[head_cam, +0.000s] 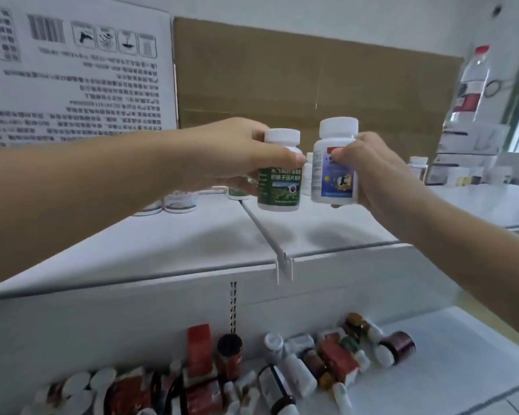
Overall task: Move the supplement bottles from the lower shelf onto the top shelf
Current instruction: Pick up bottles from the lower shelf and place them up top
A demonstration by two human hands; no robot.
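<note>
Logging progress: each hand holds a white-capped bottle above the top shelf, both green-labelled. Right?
Only one is. In the head view the left hand holds the green-labelled bottle; the right hand holds a blue-and-white-labelled bottle. Both are white-capped, above the top shelf.

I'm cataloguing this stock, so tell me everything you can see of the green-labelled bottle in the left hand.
The green-labelled bottle is white and plastic-looking, closed with a white cap. Its dark green label carries white Chinese characters and a small landscape picture. It is upright, apparently held just above the top shelf, not yet set down. The left hand grips its upper part, thumb across the front. The blue-labelled bottle hangs close beside it, a narrow gap between them.
</note>
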